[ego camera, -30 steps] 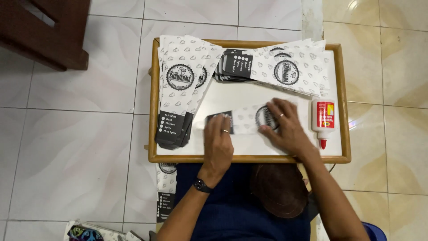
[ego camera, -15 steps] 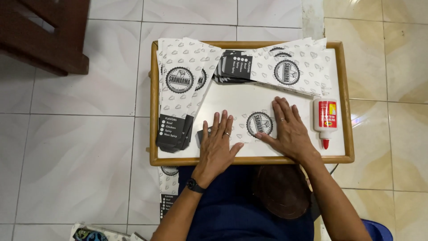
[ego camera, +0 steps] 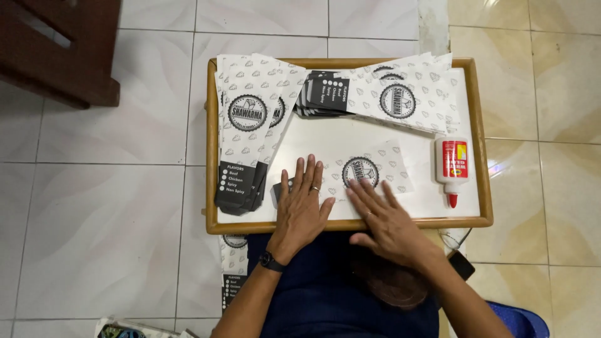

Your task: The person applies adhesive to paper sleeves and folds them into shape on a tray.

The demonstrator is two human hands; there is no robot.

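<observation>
Paper sleeve (ego camera: pixel 369 172), printed white with small grey motifs and a round black emblem, lies flat on the white top of a wooden-rimmed lap tray (ego camera: pixel 211 156), near the tray's front rail and roughly at its middle. The left hand (ego camera: pixel 302 209) lies palm down over the sleeve's left end, fingers extended and slightly fanned, a ring on one finger and a dark watch (ego camera: pixel 270 261) at the wrist; a dark printed flap of the sleeve shows just beside its thumb side. The right hand (ego camera: pixel 387 220) lies flat over the sleeve's lower right part, fingers splayed, tips reaching the round emblem. Both palms sit at or over the front rail, so nothing is pinched. Bare white surface remains between the sleeve and the rear of the tray. To the left a stack of flat sleeves (ego camera: pixel 249 134) runs from the back rail toward the front, its dark ends near the front left corner. Another fanned stack (ego camera: pixel 400 97) lies along the back rail. A white glue bottle (ego camera: pixel 452 168) with red label and red tip lies just right of the sleeve, close to the right rail. More sleeves (ego camera: pixel 233 266) lie on the tiled floor (ego camera: pixel 100 206) below the tray.
</observation>
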